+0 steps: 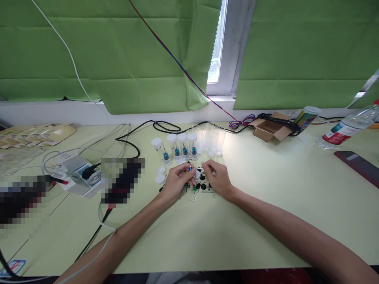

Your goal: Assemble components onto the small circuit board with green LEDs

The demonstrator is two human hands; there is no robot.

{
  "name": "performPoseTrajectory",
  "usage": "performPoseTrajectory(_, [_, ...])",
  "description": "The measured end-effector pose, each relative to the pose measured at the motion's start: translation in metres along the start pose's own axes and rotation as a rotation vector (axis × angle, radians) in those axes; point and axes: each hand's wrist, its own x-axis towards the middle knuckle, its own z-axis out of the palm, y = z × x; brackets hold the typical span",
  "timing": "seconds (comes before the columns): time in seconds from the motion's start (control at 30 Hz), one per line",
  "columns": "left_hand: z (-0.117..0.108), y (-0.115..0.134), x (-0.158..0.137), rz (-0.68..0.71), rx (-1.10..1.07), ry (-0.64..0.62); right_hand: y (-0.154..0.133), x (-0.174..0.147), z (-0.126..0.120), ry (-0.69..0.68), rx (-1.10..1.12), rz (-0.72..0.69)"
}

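Note:
My left hand [177, 181] pinches a small blue part [190, 169] with a thin rod standing up from it. My right hand [218, 177] is just to the right, thumb and forefinger pinched on what looks like a thin metal rod [200, 169]. Below and between the hands lie black discs [203, 186], small green pieces [194, 188] and bent metal rods [194, 196]. Behind them stand several clear tubes [162, 150] with white caps, each with a blue part inside. White caps [160, 179] lie beside my left hand.
More clear tubes [211, 144] stand behind my right hand. On the left are a white power strip [84, 175], cables and a blurred dark device [123, 182]. An open cardboard box [268, 129], a canister [308, 118], a bottle [345, 128] and a dark flat object [358, 167] are on the right.

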Motion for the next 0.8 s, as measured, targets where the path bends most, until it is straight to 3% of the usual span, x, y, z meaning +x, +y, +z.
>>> performPoseTrajectory(0.53, [0.0018,0.0027,-0.0022,-0.002,0.03,-0.003,-0.0005,0.0016,-0.001,-0.008,-0.041,0.01])
performPoseTrajectory(0.8, [0.0009,0.0039,-0.0005,-0.017,-0.059,0.04,-0.0006,-0.0018,-0.0012,-0.005,0.108,-0.001])
